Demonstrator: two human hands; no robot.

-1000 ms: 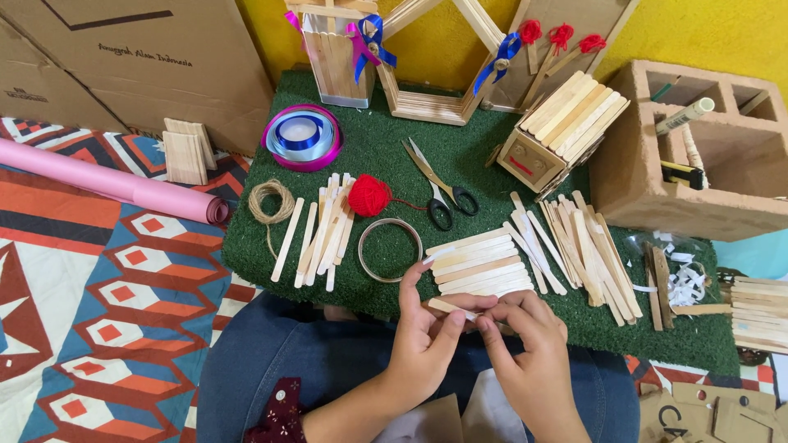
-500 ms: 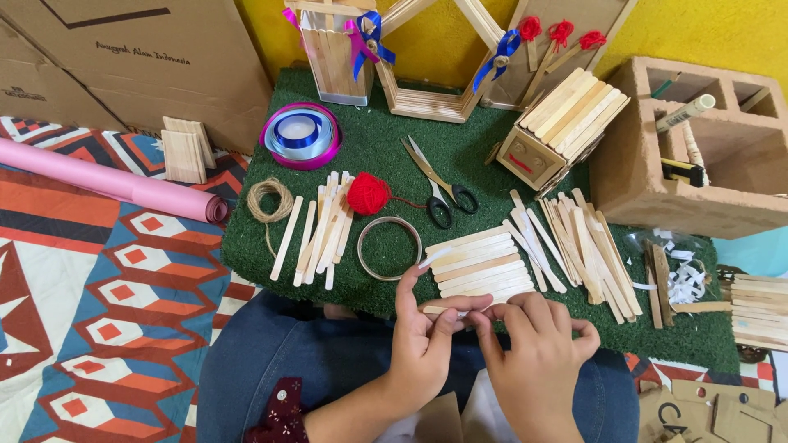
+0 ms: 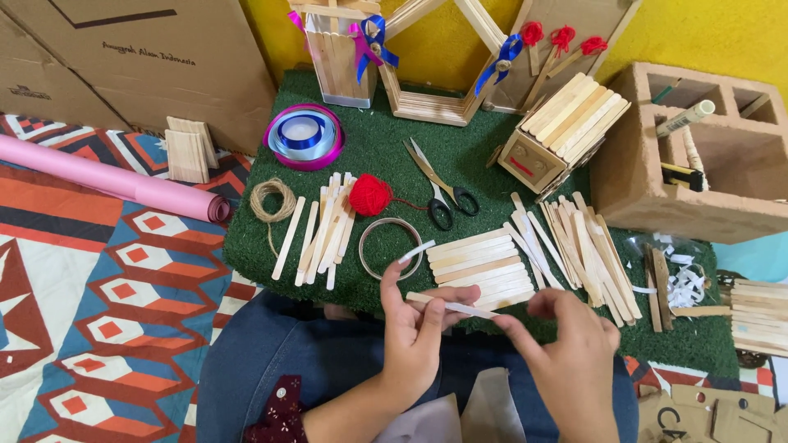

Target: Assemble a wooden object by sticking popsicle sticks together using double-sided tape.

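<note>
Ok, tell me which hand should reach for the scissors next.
Right, probably. The scissors lie up and slightly right of centre on the green mat. The left hand grips the wooden stick; the right hand only pinches its end and could let go more easily.

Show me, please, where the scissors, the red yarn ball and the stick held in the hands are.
scissors (image 3: 442,187): head view, on the blades near the pivot.
red yarn ball (image 3: 370,195): head view, middle of the ball.
stick (image 3: 460,307): head view, mid-length between the hands.
</note>
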